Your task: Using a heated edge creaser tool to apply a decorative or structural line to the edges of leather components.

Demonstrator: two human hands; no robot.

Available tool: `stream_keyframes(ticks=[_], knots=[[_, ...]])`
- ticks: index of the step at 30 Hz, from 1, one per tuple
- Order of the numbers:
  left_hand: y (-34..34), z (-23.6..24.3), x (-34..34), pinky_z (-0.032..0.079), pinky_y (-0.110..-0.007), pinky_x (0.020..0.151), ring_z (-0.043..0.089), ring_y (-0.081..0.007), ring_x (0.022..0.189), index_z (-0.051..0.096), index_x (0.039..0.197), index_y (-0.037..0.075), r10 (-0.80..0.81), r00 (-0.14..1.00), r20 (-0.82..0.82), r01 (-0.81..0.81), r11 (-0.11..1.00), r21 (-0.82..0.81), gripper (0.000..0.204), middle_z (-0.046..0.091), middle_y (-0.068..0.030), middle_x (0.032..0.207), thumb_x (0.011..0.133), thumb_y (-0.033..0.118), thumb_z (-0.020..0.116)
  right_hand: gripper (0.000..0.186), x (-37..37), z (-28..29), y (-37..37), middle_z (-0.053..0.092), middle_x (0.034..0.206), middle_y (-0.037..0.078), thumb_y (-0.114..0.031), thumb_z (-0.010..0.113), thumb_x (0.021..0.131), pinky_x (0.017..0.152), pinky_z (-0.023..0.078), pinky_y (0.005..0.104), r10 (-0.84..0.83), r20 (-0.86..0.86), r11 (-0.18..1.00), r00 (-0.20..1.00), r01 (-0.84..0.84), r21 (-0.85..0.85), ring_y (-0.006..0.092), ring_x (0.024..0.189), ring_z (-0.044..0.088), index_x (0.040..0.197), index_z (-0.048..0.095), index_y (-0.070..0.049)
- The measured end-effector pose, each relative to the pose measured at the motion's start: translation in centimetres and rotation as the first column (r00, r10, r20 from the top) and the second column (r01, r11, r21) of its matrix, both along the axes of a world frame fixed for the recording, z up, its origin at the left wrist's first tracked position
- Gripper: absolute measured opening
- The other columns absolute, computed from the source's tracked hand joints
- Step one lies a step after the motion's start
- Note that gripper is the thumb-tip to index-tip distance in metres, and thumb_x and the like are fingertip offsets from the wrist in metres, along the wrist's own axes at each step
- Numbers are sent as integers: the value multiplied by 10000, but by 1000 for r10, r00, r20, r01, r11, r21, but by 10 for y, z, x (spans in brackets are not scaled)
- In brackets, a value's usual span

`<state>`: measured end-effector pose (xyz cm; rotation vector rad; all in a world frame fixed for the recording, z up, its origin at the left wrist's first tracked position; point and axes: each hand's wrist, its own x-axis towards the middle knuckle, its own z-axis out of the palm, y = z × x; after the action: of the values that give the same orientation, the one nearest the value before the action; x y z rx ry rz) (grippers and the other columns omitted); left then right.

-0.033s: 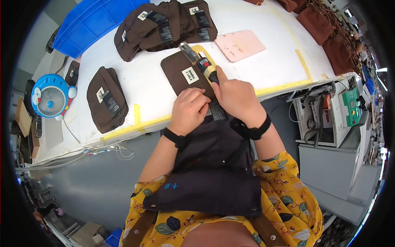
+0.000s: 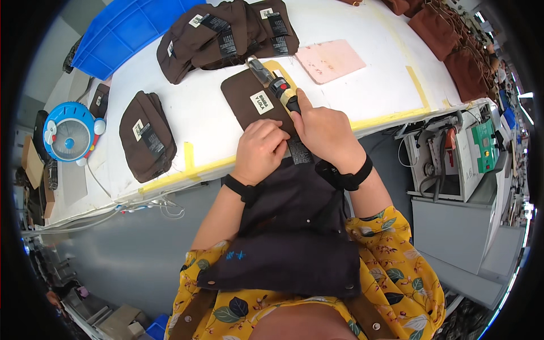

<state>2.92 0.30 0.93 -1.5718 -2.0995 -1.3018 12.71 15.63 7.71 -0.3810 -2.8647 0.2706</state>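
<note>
On the table edge in front of me lies a dark brown fabric piece (image 2: 242,97) with a cream label (image 2: 261,102) sewn on it. My left hand (image 2: 262,148) rests on its near end with the fingers curled and pressed together on the cloth. In my right hand (image 2: 326,133) is a slim hand-held tool (image 2: 279,86) with a silver front part, a black body, a red button and a pale handle. The tool lies slantwise over the fabric's right side, its tip pointing away from me. A yellow board (image 2: 277,67) shows beneath it. A black printed tag (image 2: 300,152) hangs at the near edge.
Behind the fabric is a pile of similar brown pieces (image 2: 212,37), beside a pink pad (image 2: 330,61). More brown pieces (image 2: 146,139) lie to the left, near a blue fan (image 2: 69,133). A blue bin (image 2: 127,34) stands far left. Reddish-brown bags (image 2: 435,33) line the far right.
</note>
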Motion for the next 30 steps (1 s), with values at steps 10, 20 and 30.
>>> stream_keyframes(ticks=[10,20,30], knots=[[-5,-2,1,559,-411,831,704,-290,982,694,822,61,24,1000,-5,-24,1000,-2,151,707,-88,915,724,-25,771,618,134,36,-33,640,612,98,-291,643,1001,482,505,425,-33,261,999,965,29,17,293,495,630,1508,481,21],[0,-1,3,557,-408,826,702,-298,968,695,820,64,5,1000,-10,-5,1000,-14,140,714,-90,943,733,-27,756,585,71,-21,-25,641,625,87,-314,646,1005,473,514,406,-62,7,996,998,62,68,276,495,638,1477,530,11],[-4,-2,0,553,-411,823,701,-295,976,697,812,66,14,1000,-13,-14,1000,-6,137,712,-92,921,735,0,788,621,127,10,-46,623,619,87,-301,672,986,473,508,402,-99,190,995,977,97,20,264,449,587,1503,511,2]])
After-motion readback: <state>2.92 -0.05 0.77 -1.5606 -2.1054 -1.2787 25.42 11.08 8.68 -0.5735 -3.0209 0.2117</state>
